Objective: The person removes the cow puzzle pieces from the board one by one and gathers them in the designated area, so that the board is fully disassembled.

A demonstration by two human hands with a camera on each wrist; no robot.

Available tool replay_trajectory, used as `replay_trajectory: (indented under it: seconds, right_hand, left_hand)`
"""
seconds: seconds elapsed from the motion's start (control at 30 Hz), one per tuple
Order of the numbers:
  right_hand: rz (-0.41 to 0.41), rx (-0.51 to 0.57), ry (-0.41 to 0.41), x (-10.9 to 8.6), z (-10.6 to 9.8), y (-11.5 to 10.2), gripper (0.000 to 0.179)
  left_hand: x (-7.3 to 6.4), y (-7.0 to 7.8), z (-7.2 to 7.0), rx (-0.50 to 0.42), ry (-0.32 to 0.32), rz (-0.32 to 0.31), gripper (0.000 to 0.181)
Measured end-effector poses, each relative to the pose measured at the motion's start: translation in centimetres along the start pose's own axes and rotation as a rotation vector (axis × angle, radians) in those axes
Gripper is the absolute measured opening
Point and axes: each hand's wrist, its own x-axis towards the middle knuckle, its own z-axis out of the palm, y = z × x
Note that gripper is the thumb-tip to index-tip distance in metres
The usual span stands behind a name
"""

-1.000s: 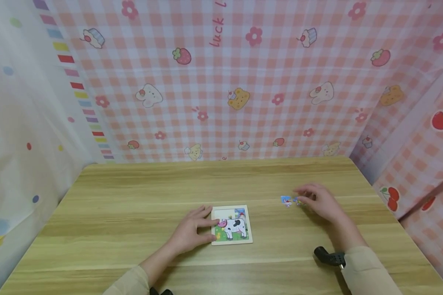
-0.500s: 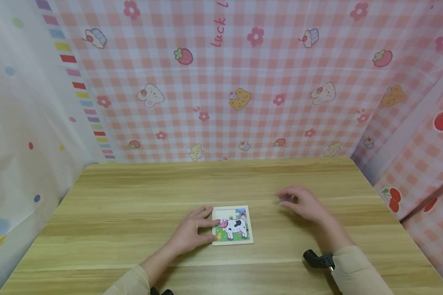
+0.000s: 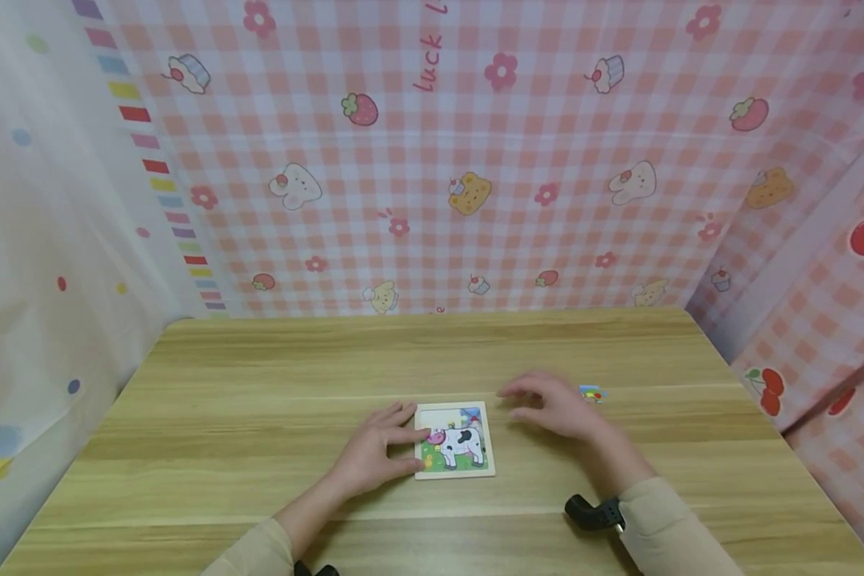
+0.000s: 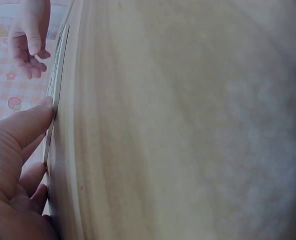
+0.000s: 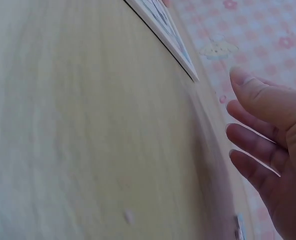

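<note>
A small square cow jigsaw puzzle [image 3: 464, 446] in a pale wooden frame lies on the table. Its upper left area shows bare, pale board. My left hand [image 3: 374, 450] rests at the frame's left side, with index finger and thumb over its edge; the left wrist view has these fingertips along the thin tray edge. To the right of the puzzle, my right hand [image 3: 550, 406] hovers over the table with thumb and fingers apart. In the right wrist view nothing shows between those fingers [image 5: 253, 137]. Behind that hand lies a colourful jigsaw piece [image 3: 592, 393].
The wood-grain table [image 3: 274, 384] reaches back to a pink checked cloth [image 3: 418, 160] hung behind it. More printed cloth hangs at both sides. A black wrist device [image 3: 594, 514] sits by the right sleeve.
My right hand has moved left from the loose jigsaw pieces toward the puzzle, uncovering one piece on its right; the other, seen earlier, is now out of sight. The left hand stays put.
</note>
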Motion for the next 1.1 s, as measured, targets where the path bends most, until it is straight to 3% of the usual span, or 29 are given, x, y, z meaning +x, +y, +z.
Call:
replay_trajectory:
  seconds: [0.17, 0.53, 0.73, 1.1]
  right_hand:
    - [0.013, 0.017, -0.053, 0.7, 0.6, -0.8, 0.034]
    - [-0.052, 0.019, -0.105, 2.2, 2.1, -1.6, 0.035]
    - [-0.035, -0.016, -0.166, 3.0, 2.5, -2.2, 0.036]
    - [-0.094, -0.059, -0.225, 3.8, 2.8, -2.4, 0.033]
  left_hand:
    - [0.0, 0.1, -0.1, -0.001, 0.002, 0.005, 0.046]
    - [-0.1, 0.0, -0.1, 0.002, 0.0, 0.01, 0.046]
    - [0.0, -0.3, 0.1, -0.001, 0.0, 0.013, 0.045]
    - [0.0, -0.3, 0.1, -0.004, -0.004, 0.008, 0.044]
